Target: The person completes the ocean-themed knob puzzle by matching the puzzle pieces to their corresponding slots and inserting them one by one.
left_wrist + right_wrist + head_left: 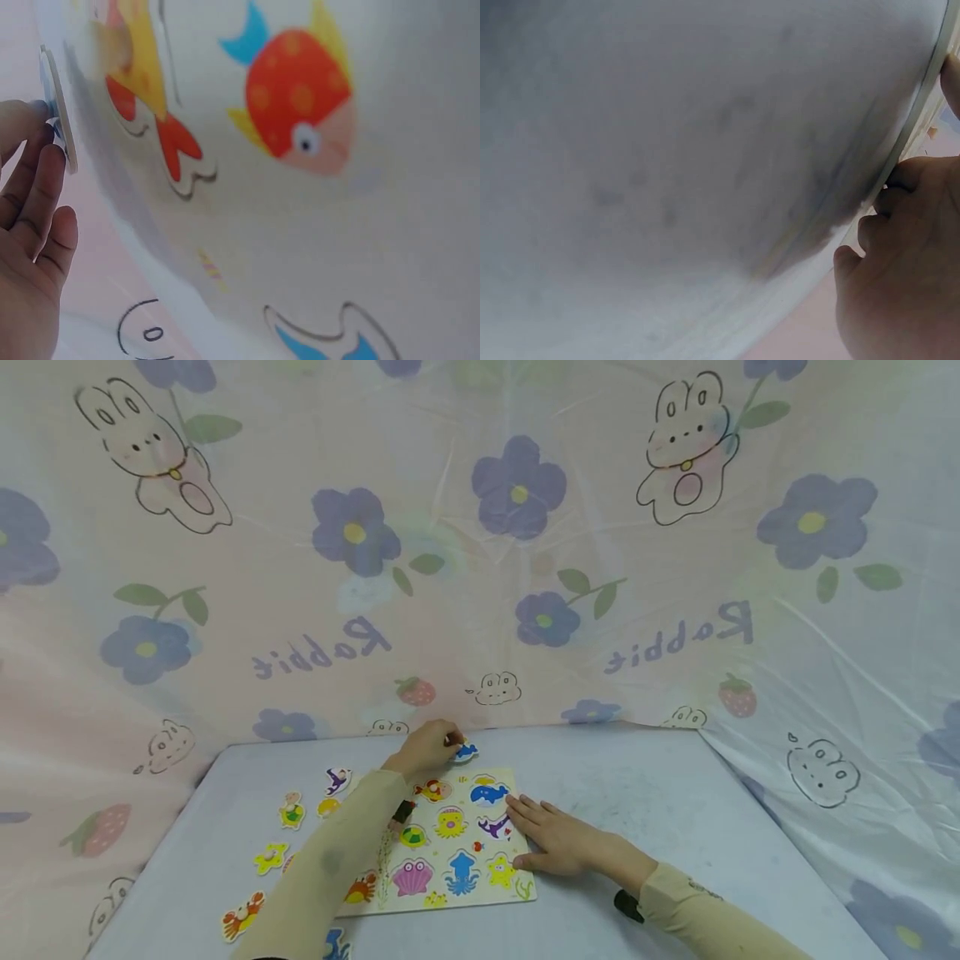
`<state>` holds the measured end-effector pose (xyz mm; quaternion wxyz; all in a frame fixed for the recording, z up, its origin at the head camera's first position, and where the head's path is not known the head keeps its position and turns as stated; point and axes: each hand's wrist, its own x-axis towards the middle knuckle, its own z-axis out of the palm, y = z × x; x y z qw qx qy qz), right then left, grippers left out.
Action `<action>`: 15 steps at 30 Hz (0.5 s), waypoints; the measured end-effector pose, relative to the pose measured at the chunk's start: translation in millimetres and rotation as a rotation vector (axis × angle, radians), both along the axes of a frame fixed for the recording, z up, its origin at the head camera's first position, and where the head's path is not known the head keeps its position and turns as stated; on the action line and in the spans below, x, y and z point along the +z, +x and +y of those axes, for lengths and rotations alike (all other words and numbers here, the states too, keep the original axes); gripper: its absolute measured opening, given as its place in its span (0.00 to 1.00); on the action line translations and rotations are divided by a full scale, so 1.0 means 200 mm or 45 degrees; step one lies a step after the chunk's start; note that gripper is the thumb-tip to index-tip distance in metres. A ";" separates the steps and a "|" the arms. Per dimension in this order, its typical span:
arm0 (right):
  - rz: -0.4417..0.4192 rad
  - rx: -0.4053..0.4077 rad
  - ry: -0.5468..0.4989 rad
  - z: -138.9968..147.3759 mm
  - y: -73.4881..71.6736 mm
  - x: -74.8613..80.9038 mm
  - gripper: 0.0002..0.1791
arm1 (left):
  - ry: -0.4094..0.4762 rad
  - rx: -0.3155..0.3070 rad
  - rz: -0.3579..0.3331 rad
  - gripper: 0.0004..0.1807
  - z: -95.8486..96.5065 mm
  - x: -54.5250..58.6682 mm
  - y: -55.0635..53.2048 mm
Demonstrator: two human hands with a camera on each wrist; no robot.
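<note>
The word "Rabbit" is on the flowery cloth (450, 610) two times, written backwards. The left hand (426, 752) pinches a blue piece (467, 751) near the far edge of the puzzle board (480, 897). The right hand (555, 839) lies flat, fingers spread, on the board's right edge. The left sleeve (322, 860) hides the board's left part. A crab (242, 917), a star (271, 857) and a turtle (292, 810) lie on the tabletop's (622, 777) left side.
</note>
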<state>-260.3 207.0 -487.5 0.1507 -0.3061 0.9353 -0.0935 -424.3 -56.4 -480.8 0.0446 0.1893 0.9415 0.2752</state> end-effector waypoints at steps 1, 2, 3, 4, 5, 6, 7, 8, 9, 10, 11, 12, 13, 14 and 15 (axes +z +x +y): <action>-0.002 -0.002 -0.001 0.00 0.00 0.00 0.50 | 0.001 -0.006 -0.005 0.03 0.00 0.00 0.01; -0.002 -0.004 0.000 0.00 0.00 0.00 0.50 | 0.002 -0.013 -0.011 0.03 0.00 0.01 0.01; -0.001 -0.005 0.000 0.00 0.00 0.00 0.50 | 0.002 -0.016 -0.020 0.03 0.01 0.01 0.02; -0.003 -0.006 -0.005 0.00 0.00 0.00 0.50 | 0.008 -0.020 -0.029 0.04 0.01 0.02 0.03; -0.005 -0.008 -0.009 0.00 0.00 0.00 0.49 | 0.004 -0.025 -0.030 0.04 0.01 0.03 0.04; -0.004 -0.009 -0.012 0.01 0.00 0.00 0.49 | 0.007 -0.033 -0.032 0.04 0.02 0.04 0.05; -0.007 -0.011 -0.015 0.01 0.00 0.00 0.49 | 0.009 -0.045 -0.028 0.05 0.02 0.05 0.07; -0.008 -0.012 -0.014 0.01 0.00 0.00 0.49 | 0.018 -0.061 -0.021 0.05 0.02 0.06 0.08; -0.008 -0.012 -0.015 0.01 0.00 0.00 0.49 | 0.021 -0.081 -0.008 0.06 0.02 0.06 0.10; -0.007 -0.011 -0.019 0.01 0.00 0.00 0.49 | 0.027 -0.106 0.005 0.06 0.02 0.07 0.11; -0.006 -0.009 -0.019 0.01 0.00 0.00 0.49 | 0.028 -0.131 0.021 0.07 0.02 0.07 0.13; -0.006 -0.005 -0.022 0.01 0.00 0.00 0.49 | 0.034 -0.155 0.027 0.07 0.02 0.07 0.15; -0.002 0.003 -0.024 0.01 0.00 -0.01 0.49 | 0.034 -0.178 0.038 0.07 0.02 0.07 0.16; 0.000 0.005 -0.023 0.01 0.00 -0.01 0.49 | 0.030 -0.201 0.051 0.07 0.02 0.07 0.18; 0.000 0.008 -0.026 0.01 0.00 -0.01 0.49 | 0.018 -0.219 0.065 0.07 0.03 0.06 0.19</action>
